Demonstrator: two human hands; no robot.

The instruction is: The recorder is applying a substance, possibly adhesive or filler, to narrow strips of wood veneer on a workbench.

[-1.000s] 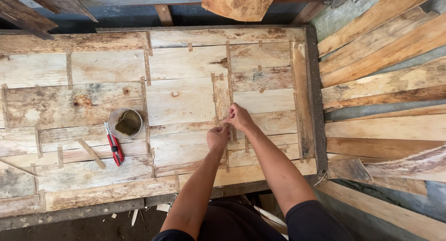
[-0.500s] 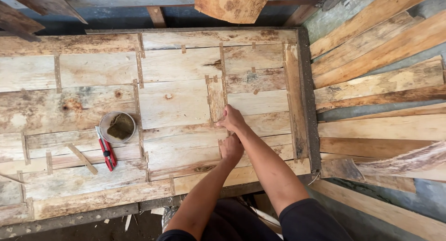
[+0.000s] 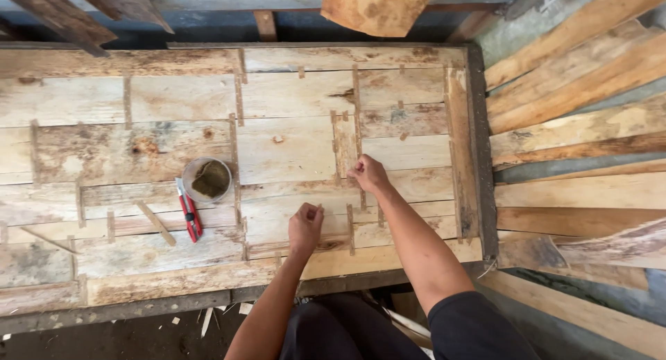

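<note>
A big panel of pale planks (image 3: 291,148) lies flat in front of me, with thin wood strips set into its seams. My right hand (image 3: 368,174) rests on it right of centre, fingers bunched with the tips pressed on a thin upright strip (image 3: 345,145) at a seam. My left hand (image 3: 305,227) is lower and to the left, near the front edge. Its fingers are curled around what looks like a small pale wood sliver (image 3: 319,209). The two hands are apart.
A round tin of brownish paste (image 3: 207,180) stands left of the hands, with a red utility knife (image 3: 189,218) and a loose thin stick (image 3: 156,223) beside it. Stacked planks (image 3: 576,117) fill the right side. A dark metal frame (image 3: 482,159) edges the panel.
My left hand has drawn back from beside the right hand, down and to the left toward the front edge. The right hand stays at the seam. The camera has shifted slightly.
</note>
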